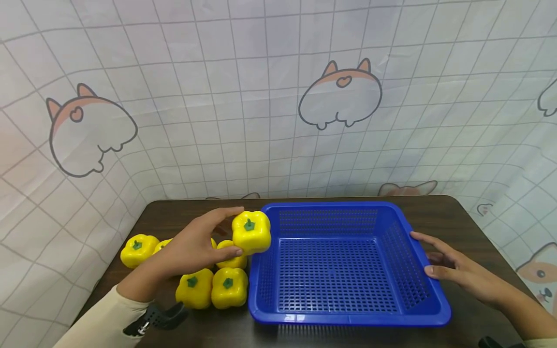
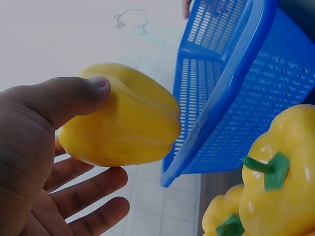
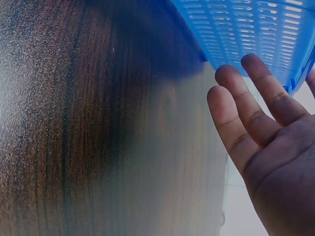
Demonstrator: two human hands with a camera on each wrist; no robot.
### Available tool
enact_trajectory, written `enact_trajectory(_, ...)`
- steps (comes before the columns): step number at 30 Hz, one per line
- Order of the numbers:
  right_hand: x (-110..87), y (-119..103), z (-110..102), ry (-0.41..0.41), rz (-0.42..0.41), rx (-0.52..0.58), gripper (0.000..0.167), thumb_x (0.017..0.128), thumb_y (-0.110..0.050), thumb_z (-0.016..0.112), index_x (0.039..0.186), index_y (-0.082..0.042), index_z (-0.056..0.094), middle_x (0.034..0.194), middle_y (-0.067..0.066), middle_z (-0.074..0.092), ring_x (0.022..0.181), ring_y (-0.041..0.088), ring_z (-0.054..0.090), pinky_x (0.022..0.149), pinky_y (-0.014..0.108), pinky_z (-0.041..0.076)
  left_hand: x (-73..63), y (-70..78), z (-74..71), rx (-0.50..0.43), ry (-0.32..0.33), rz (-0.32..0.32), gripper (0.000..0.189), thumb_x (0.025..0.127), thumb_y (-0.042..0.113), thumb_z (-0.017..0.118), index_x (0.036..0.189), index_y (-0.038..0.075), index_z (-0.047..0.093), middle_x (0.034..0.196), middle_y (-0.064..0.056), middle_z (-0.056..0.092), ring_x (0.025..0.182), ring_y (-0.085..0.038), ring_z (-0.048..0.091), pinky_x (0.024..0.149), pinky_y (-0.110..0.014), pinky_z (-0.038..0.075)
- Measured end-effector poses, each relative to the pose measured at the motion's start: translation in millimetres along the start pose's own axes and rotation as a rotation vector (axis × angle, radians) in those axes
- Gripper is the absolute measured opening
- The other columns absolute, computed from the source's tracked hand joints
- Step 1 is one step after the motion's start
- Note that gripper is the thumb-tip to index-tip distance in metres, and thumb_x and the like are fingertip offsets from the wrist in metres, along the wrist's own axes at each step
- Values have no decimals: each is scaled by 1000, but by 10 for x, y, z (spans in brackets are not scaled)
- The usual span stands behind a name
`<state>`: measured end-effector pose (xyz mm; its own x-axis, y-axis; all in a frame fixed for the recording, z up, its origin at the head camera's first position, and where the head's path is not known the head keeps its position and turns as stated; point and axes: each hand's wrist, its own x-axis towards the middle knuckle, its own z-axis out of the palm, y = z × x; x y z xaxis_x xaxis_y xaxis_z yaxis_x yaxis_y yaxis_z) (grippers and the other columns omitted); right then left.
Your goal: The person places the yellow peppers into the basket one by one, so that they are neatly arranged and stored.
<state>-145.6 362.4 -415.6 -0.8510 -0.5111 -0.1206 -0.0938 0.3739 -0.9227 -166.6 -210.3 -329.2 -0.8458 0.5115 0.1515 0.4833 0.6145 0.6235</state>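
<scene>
A glossy yellow bell pepper (image 1: 251, 233) with a green stem is raised at the left rim of a blue plastic basket (image 1: 348, 319). My left hand (image 1: 197, 244) holds it between thumb and fingers; the left wrist view shows the thumb across the side of the pepper (image 2: 123, 118). Beside the basket's right rim is my right hand (image 1: 463, 273), its thumb and index fingertips at the edge. Seen in the right wrist view, the other fingers (image 3: 268, 91) stretch out near the basket's perforated outer wall (image 3: 236, 34). The basket's perforated floor is bare.
Several more yellow bell peppers (image 1: 229, 288) lie on the dark wooden table (image 1: 435, 215) left of the basket, some partly behind my left hand and forearm. A white grid-patterned cloth (image 1: 278, 145) with cartoon animals hangs behind the table and at its sides.
</scene>
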Motion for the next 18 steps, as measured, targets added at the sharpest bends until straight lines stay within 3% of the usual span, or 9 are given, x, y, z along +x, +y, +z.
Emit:
enact_trajectory(11,3,0,3,-8,-10,27,69,106,-7,44,165,-21,11,152,42,28,125,1,52,90,31,55,249,57,167,-71,-54,49,80,87,27,85,154,16,42,135,5,58,107,-11,63,96,-41,55)
enact_trajectory(18,3,2,2,-11,-27,35,69,106,-6,43,165,-20,11,150,43,30,126,4,53,91,32,55,375,94,273,-43,-71,33,81,87,32,85,154,16,43,138,4,57,115,-16,61,96,-36,55)
